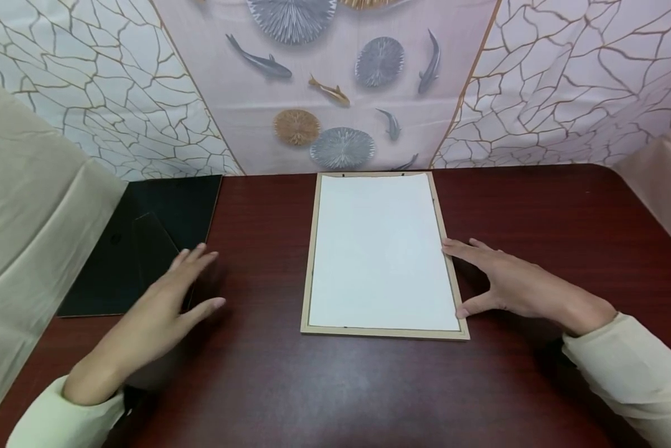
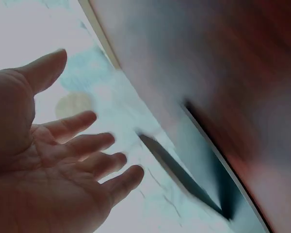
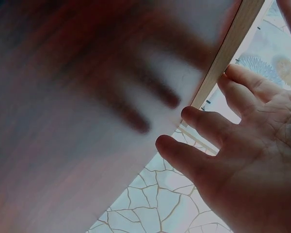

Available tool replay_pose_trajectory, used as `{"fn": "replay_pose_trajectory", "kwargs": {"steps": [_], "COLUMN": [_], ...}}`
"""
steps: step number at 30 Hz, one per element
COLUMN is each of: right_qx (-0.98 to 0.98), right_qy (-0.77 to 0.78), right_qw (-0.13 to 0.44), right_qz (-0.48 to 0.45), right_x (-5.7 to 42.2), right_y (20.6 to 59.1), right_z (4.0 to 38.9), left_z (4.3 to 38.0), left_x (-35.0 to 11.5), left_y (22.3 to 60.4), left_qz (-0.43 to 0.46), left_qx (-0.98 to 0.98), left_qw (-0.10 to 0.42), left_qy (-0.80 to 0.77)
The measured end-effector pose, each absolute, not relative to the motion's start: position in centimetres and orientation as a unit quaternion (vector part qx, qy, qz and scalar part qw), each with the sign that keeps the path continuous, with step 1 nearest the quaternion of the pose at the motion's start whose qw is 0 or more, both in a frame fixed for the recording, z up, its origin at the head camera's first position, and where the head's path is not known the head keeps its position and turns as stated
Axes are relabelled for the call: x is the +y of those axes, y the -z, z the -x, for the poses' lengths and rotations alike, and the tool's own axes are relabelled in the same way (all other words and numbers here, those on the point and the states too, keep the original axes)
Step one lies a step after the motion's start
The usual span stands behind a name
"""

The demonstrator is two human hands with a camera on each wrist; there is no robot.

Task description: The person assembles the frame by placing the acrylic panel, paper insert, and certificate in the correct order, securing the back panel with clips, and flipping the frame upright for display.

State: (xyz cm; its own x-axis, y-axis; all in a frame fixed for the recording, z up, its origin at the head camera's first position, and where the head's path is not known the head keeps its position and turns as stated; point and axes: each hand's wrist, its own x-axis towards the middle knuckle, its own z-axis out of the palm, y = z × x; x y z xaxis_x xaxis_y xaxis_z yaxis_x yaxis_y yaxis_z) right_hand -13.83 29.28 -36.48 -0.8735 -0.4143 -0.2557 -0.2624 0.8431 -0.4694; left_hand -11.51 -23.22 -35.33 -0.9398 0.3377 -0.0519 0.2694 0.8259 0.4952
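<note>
A light wooden picture frame (image 1: 385, 333) lies flat on the table, with a white sheet (image 1: 384, 249) filling its inside. My right hand (image 1: 509, 280) is at the frame's right side, thumb and a fingertip touching its edge, the fingers spread. In the right wrist view the fingers (image 3: 203, 124) stretch out beside the frame's wooden side (image 3: 228, 53). My left hand (image 1: 156, 317) hovers at the left with its fingers apart and nothing in them. Beside it lies a black backing board (image 1: 106, 267) with a stand flap (image 1: 153, 246), partly covered by that hand.
The dark red-brown table (image 1: 335, 386) carries the frame and the board. Behind it hangs a patterned cloth (image 1: 335, 81) with fish and round shapes. Beige cloth (image 1: 22, 205) borders the left side, and more beige cloth (image 1: 663, 180) the right.
</note>
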Motion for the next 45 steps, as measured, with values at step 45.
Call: {"fn": "replay_pose_trajectory", "kwargs": {"steps": [45], "right_qx": [0.937], "right_qy": [0.240], "right_qw": [0.177], "right_qz": [0.183], "right_x": [29.6], "right_y": [36.7], "right_z": [13.7], "left_z": [14.5], "left_x": [-38.9], "left_y": [37.8], "left_qz": [0.008], "left_qx": [0.984], "left_qw": [0.064], "left_qy": [-0.163]}}
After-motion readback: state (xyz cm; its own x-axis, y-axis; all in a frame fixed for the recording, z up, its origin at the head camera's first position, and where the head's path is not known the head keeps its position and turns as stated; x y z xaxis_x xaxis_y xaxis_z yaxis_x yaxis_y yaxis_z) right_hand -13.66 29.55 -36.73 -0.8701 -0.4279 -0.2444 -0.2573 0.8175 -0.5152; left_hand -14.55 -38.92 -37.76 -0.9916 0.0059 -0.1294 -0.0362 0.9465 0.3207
